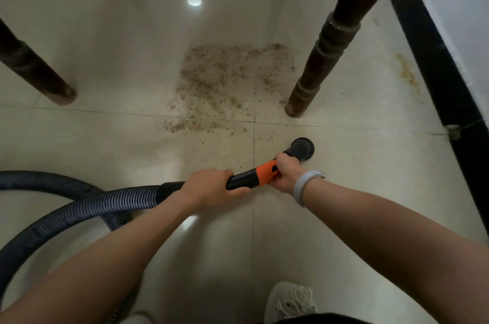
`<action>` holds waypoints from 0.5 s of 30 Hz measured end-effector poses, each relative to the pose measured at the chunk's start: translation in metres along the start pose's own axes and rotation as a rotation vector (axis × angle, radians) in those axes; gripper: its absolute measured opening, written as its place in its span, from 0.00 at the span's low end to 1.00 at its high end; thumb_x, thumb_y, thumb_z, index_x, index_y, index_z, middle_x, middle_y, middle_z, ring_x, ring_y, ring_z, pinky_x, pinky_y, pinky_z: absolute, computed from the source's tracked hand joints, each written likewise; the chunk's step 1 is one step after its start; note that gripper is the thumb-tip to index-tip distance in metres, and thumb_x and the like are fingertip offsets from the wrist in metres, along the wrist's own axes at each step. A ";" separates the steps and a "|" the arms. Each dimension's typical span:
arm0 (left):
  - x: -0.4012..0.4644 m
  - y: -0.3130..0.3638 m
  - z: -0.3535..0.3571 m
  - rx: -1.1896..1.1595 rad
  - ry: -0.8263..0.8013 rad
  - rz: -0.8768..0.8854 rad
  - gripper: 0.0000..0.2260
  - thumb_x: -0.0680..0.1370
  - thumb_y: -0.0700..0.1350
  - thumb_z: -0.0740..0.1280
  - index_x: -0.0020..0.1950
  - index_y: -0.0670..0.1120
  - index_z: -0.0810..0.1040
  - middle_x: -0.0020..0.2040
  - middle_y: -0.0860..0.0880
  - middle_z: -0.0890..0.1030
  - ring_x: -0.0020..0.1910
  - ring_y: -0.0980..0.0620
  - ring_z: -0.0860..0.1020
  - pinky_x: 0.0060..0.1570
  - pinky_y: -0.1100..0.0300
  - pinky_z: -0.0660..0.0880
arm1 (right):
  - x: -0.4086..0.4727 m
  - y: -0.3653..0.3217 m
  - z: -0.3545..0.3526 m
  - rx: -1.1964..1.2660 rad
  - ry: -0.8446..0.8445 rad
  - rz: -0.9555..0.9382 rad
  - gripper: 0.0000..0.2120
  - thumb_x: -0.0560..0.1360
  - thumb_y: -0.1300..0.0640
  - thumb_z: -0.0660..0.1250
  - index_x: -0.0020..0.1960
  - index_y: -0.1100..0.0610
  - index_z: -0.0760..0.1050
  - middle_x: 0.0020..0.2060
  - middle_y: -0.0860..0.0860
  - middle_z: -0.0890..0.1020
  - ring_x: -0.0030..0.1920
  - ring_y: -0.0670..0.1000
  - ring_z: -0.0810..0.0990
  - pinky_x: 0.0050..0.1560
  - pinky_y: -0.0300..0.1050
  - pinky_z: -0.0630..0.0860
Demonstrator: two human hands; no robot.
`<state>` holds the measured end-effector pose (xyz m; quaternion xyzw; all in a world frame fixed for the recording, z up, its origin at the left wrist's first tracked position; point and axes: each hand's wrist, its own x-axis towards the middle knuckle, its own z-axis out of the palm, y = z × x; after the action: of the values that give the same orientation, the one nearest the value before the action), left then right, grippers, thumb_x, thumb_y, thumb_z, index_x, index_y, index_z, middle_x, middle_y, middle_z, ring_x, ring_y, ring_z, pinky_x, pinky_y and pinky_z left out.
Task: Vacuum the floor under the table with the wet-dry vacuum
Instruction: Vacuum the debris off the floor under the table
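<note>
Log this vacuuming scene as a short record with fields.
left hand: grips the black wand just behind its orange collar
right hand: grips the wand just behind the nozzle
nozzle: near the floor, short of the dirt
dirt: brown grit spread on the tiles beside a table leg
hose: ribbed, loops to the left
</note>
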<state>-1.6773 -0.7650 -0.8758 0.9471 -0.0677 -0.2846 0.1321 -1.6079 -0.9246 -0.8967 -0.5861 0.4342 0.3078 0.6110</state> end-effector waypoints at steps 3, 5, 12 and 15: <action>0.013 0.013 -0.001 0.016 -0.006 0.047 0.19 0.76 0.66 0.56 0.49 0.50 0.69 0.35 0.53 0.71 0.36 0.52 0.72 0.32 0.60 0.64 | 0.005 -0.005 -0.017 0.038 0.046 -0.001 0.07 0.81 0.59 0.55 0.58 0.59 0.65 0.45 0.57 0.72 0.47 0.56 0.73 0.49 0.52 0.74; 0.020 0.019 -0.002 0.049 -0.002 0.076 0.20 0.77 0.65 0.55 0.52 0.49 0.70 0.38 0.52 0.73 0.36 0.51 0.72 0.36 0.59 0.67 | 0.009 -0.010 -0.027 0.046 0.078 -0.010 0.06 0.81 0.58 0.55 0.57 0.59 0.64 0.41 0.56 0.71 0.42 0.54 0.73 0.48 0.51 0.73; 0.020 0.024 0.000 0.116 0.019 0.124 0.20 0.79 0.63 0.54 0.58 0.48 0.69 0.40 0.52 0.72 0.36 0.52 0.71 0.37 0.59 0.66 | 0.019 -0.022 -0.038 0.094 0.022 -0.031 0.08 0.82 0.56 0.55 0.57 0.60 0.63 0.41 0.56 0.71 0.39 0.53 0.72 0.51 0.53 0.73; 0.009 0.012 0.005 0.058 -0.033 0.094 0.21 0.78 0.65 0.54 0.56 0.49 0.70 0.39 0.52 0.73 0.36 0.51 0.72 0.37 0.59 0.67 | 0.018 -0.018 -0.029 0.057 -0.038 -0.009 0.08 0.81 0.55 0.56 0.55 0.60 0.63 0.40 0.56 0.71 0.39 0.53 0.72 0.52 0.53 0.74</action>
<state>-1.6729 -0.7795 -0.8809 0.9414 -0.1227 -0.2917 0.1167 -1.5889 -0.9582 -0.9027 -0.5644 0.4286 0.3038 0.6368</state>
